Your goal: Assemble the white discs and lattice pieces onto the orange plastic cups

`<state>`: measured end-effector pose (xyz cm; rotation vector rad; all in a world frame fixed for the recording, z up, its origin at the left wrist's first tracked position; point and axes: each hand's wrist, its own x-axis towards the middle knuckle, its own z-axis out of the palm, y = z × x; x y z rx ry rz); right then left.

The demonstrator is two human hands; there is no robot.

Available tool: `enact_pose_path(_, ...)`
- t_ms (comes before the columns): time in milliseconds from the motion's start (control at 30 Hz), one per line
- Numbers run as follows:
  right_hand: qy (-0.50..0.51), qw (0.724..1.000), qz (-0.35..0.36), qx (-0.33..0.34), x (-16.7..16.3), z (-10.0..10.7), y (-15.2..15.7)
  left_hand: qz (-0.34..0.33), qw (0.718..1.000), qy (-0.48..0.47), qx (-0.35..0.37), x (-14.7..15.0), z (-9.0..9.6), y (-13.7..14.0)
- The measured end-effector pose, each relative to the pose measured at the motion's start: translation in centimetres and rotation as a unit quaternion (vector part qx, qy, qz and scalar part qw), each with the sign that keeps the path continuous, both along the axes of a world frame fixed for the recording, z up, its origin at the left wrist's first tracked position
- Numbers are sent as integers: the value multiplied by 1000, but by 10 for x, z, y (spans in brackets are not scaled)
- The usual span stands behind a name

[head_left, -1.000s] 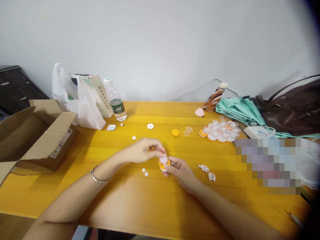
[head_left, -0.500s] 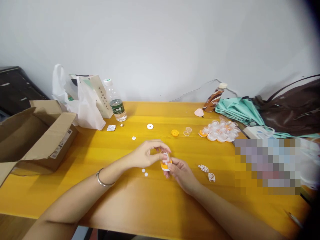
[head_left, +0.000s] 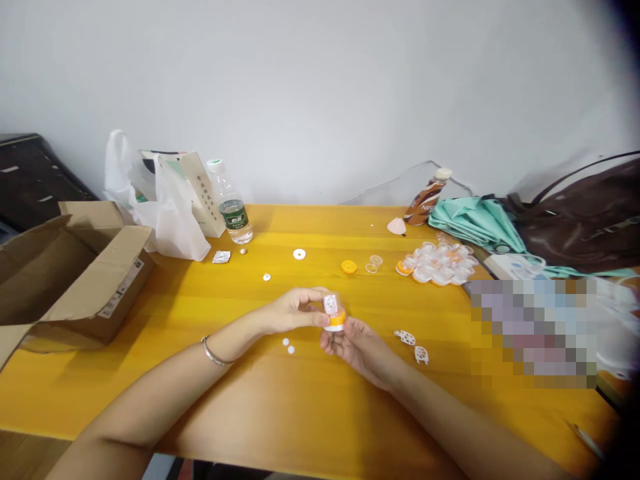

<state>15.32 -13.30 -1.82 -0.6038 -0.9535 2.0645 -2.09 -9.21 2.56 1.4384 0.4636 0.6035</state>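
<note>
A small clear-domed plastic toy [head_left: 335,319] with an orange band, a white base and a white openwork piece inside is held upright over the table. My left hand [head_left: 295,311] grips it from the left, thumb low near the orange band and fingers around the dome. Curled under and beside the base, the fingers of my right hand [head_left: 363,350] touch its lower right side; the exact contact is partly hidden. White openwork wheel pieces [head_left: 407,338] lie right of my right hand. Two small white discs [head_left: 289,345] rest below my left wrist.
Farther back lie a white ring [head_left: 299,254], an orange disc [head_left: 349,267], clear rings [head_left: 373,264] and a cluster of similar domed toys [head_left: 436,263]. A cardboard box [head_left: 90,267] and water bottle [head_left: 234,213] stand left; a brown drink bottle [head_left: 427,198] leans right.
The toy has turned, so its white openwork piece now faces me. My left thumb has moved down to the orange band, and my right thumb has shifted off its front.
</note>
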Motion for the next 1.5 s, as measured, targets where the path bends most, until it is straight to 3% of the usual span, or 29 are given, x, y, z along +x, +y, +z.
enact_pose_path(200,-55,996,-27,62,7,3,7,79,995,9,64,9,-7,-6)
enact_pose_path(300,-86,991,-42,93,7,2,8,83,994,9,72,11,-9,-7)
enact_pose_path(500,-28,995,-50,77,-2,-2,0,120,988,27,98,10,-8,-7)
enact_pose_path(767,105,991,-71,48,-17,3,-14,44,994,-72,-69,16,-13,-19)
enact_pose_path(900,142,989,-46,18,-19,9,-20,37,991,-92,-94,18,-15,-25)
enact_pose_path(1100,90,996,-3,0,-8,12,-12,63,997,-34,-3,11,-6,-17)
enact_pose_path(1267,-23,996,-89,15,2,13,5,135,983,31,124,9,-9,-6)
enact_pose_path(1367,-108,983,-130,77,5,10,13,183,951,92,232,12,-15,-4)
enact_pose_path(1500,-229,945,-144,183,11,5,23,162,918,176,316,13,-22,-8)
